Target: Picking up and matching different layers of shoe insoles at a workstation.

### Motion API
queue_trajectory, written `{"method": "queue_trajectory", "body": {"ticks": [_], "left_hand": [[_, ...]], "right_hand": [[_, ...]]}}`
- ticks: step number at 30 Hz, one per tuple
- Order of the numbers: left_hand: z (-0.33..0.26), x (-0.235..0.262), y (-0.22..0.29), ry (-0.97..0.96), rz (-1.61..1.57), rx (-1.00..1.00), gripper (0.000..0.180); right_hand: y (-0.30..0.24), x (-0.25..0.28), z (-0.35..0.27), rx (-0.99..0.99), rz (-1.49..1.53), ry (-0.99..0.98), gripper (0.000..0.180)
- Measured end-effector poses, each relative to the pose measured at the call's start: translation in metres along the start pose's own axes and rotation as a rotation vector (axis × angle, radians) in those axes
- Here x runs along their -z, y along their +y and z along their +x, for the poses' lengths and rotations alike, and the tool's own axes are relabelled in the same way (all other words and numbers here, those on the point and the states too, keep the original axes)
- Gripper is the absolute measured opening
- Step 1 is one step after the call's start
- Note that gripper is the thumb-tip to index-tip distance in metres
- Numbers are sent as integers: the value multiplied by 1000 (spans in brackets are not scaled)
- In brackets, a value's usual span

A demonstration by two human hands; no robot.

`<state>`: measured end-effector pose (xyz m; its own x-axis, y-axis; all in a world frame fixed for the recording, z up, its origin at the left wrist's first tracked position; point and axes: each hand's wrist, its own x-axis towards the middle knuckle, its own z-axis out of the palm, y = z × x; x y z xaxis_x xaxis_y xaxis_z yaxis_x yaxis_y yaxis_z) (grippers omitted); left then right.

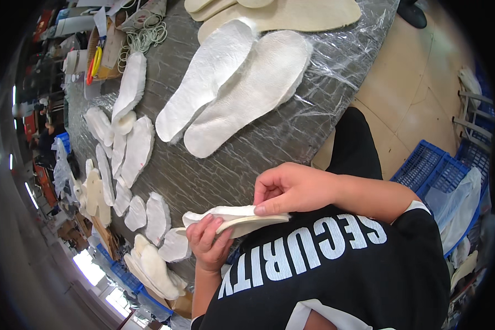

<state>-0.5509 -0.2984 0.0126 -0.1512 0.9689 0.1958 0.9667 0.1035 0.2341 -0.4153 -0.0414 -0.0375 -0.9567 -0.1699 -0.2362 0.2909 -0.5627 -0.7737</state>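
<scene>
Close to my body I hold a pair of cream fleecy shoe insoles (242, 223) one over the other, seen almost edge-on. My left hand (208, 242) has its fingers wrapped round their left end. Over the right end, my right hand (291, 190) is closed with the thumb pressed on the upper edge. Beyond my hands, two large white fleecy insoles (253, 91) lie side by side on the dark table (214, 176), one partly over the other. A smaller insole piece (175, 245) lies just past my left hand.
Several white insoles (137, 151) lie loosely at the left, with a stacked bundle (154, 267) nearer me. Larger cream pieces (286, 14) rest at the far edge. A box with coloured-handled tools (96, 60) and a coil of cord (146, 37) stand far left. Blue crates (432, 168) are on the floor at right.
</scene>
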Motion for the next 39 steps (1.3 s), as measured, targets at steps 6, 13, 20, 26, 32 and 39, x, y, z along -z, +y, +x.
{"method": "queue_trajectory", "body": {"ticks": [6, 13, 20, 26, 32, 39], "left_hand": [[16, 6, 14, -41, 108, -23, 22], [12, 3, 15, 55, 158, -156, 20], [2, 2, 16, 139, 189, -202, 20], [-17, 3, 22, 211, 240, -219, 12], [-40, 2, 12, 312, 167, -93, 13], [-45, 25, 12, 656, -572, 57, 11]], "right_hand": [[-26, -1, 17, -98, -469, -79, 31], [-46, -15, 31, -327, -467, -201, 31], [-36, -33, 40, -180, -1036, -34, 24], [-17, -36, 62, -47, -1217, 53, 21], [-21, -44, 68, 14, -1308, 100, 21], [-15, -44, 75, 1, -1549, 77, 17]]}}
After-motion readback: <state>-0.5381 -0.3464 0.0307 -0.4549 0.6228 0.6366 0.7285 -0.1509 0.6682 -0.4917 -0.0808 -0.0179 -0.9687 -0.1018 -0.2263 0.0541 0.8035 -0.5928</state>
